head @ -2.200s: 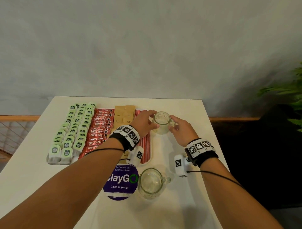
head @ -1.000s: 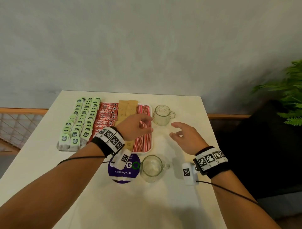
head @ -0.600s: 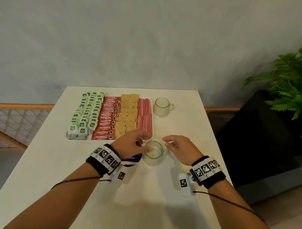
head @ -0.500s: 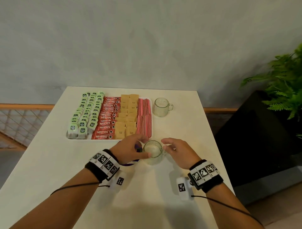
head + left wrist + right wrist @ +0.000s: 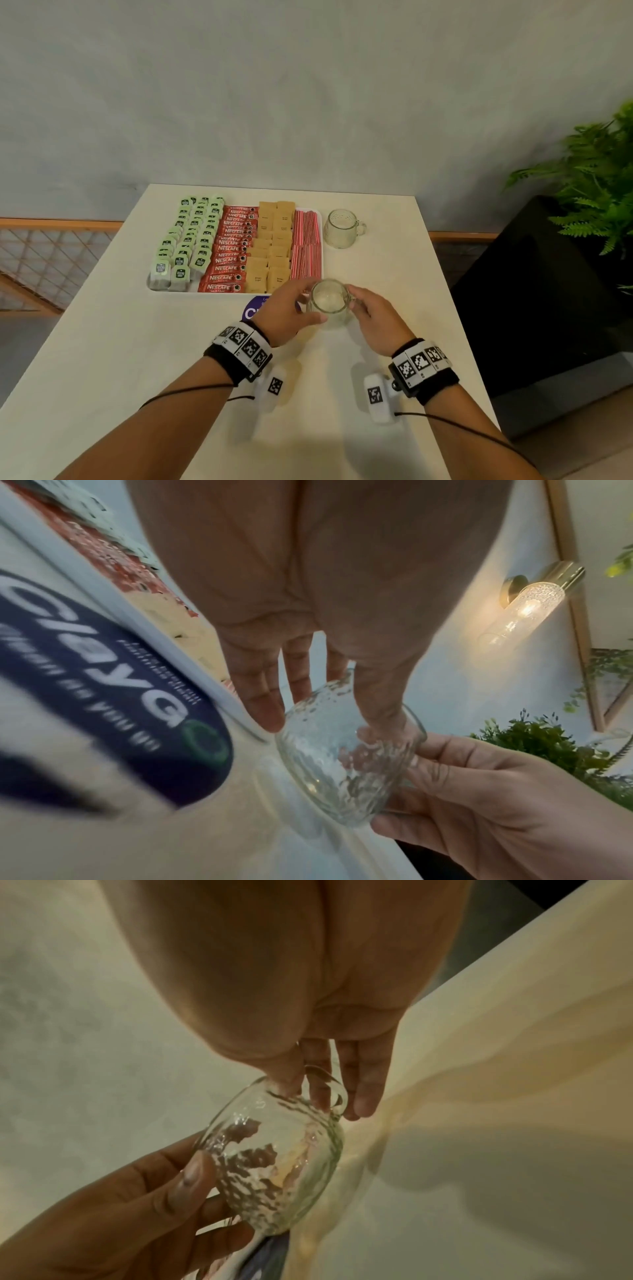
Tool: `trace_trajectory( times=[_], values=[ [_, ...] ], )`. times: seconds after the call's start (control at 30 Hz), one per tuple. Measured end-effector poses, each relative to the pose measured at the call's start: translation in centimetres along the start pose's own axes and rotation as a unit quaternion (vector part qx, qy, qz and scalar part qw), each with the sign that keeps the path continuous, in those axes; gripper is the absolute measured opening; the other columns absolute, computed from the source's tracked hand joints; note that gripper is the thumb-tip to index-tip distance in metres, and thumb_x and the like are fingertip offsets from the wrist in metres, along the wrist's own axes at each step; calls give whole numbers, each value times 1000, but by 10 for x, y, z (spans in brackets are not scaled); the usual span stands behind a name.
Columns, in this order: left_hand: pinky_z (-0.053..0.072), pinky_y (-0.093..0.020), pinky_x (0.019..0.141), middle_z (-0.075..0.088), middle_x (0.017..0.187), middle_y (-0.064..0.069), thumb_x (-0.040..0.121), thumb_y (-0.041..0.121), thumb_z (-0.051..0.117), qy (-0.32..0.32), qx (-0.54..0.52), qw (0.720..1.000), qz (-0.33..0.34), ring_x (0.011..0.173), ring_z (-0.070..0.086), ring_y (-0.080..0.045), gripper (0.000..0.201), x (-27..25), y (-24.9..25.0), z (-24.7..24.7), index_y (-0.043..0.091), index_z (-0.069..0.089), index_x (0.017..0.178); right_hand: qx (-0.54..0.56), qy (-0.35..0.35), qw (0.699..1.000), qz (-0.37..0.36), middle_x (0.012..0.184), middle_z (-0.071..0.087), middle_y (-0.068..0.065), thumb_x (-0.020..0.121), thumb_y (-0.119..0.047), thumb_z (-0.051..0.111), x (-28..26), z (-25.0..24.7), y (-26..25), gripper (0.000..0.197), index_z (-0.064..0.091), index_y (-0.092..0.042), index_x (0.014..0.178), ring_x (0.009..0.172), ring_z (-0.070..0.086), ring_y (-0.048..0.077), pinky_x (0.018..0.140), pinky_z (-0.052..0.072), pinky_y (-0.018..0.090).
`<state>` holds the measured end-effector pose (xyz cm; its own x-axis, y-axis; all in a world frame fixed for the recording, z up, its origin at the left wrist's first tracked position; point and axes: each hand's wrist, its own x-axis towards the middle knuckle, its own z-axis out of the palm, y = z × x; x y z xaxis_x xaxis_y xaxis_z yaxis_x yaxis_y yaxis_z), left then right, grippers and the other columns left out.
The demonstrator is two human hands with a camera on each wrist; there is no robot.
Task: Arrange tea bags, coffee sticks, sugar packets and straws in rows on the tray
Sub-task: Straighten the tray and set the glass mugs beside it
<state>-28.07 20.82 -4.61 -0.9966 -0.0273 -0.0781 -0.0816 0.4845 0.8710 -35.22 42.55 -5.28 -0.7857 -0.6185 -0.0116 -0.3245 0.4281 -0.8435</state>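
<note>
Black wristbands (image 5: 239, 359) with checkered marker tags

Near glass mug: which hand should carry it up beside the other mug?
Right, probably. The right hand has fingers at the near glass mug's handle and is on the far mug's side; the left hand only cups its body.

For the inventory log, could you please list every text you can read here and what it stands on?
"NESCAFE CLASSIC": red coffee sticks.
"ClayGO", part hidden by the left hand: purple round sticker.
Sticker's small print: too blurred.
Tea bags' tags and sugar packets' print: too small.
</note>
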Motion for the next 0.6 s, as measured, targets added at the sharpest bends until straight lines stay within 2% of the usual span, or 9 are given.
trace_trajectory(
  times=[0.1, 0.2, 0.3, 0.37, 0.5, 0.6],
  values=[
    [55, -28, 87, 58, 124, 13, 81, 27, 81, 16, 18, 999, 37, 105, 60, -9, 60, 20, 18, -7, 33, 55, 135, -7, 31, 999, 0, 133, 64, -4, 106, -15, 45, 22, -12, 3, 38, 58, -26, 141, 125, 58, 11, 110, 46, 35],
    [51, -20, 82, 59, 121, 13, 84, 23, 79, 20, 27, 997, 64, 101, 59, -8, 55, 41, 36, -12, 27, 56, 134, -13, 54, 998, -5, 132, 65, -3, 106, -16, 43, 42, -25, 2, 39, 58, -29, 138, 124, 59, 13, 109, 47, 37],
    [42, -6, 77, 55, 112, 19, 87, 16, 76, 19, 37, 997, 68, 95, 53, 11, 52, 60, 44, -13, 22, 55, 134, -31, 65, 997, 6, 130, 66, 0, 105, -14, 42, 59, -34, 3, 40, 59, -29, 138, 122, 59, 18, 108, 47, 41],
    [39, 0, 76, 54, 108, 23, 87, 12, 75, 10, 44, 996, 73, 91, 51, 21, 51, 70, 43, -11, 20, 56, 134, -37, 57, 998, 16, 128, 67, 1, 104, -15, 42, 66, -36, 10, 40, 60, -29, 137, 120, 60, 20, 106, 48, 45],
    [41, -1, 75, 54, 107, 25, 88, 12, 74, -11, 40, 997, 62, 90, 55, 10, 51, 78, 35, -2, 23, 54, 133, -41, 45, 997, 39, 127, 68, 1, 105, -11, 41, 66, -36, 19, 41, 61, -28, 136, 118, 61, 19, 106, 48, 43],
    [42, -5, 76, 60, 109, 23, 86, 17, 76, -15, 38, 997, 64, 89, 55, 16, 49, 81, 23, 4, 25, 58, 130, -43, 42, 997, 41, 128, 68, 0, 105, -8, 41, 64, -32, 26, 43, 61, -27, 137, 119, 61, 19, 106, 48, 41]
  ],
)
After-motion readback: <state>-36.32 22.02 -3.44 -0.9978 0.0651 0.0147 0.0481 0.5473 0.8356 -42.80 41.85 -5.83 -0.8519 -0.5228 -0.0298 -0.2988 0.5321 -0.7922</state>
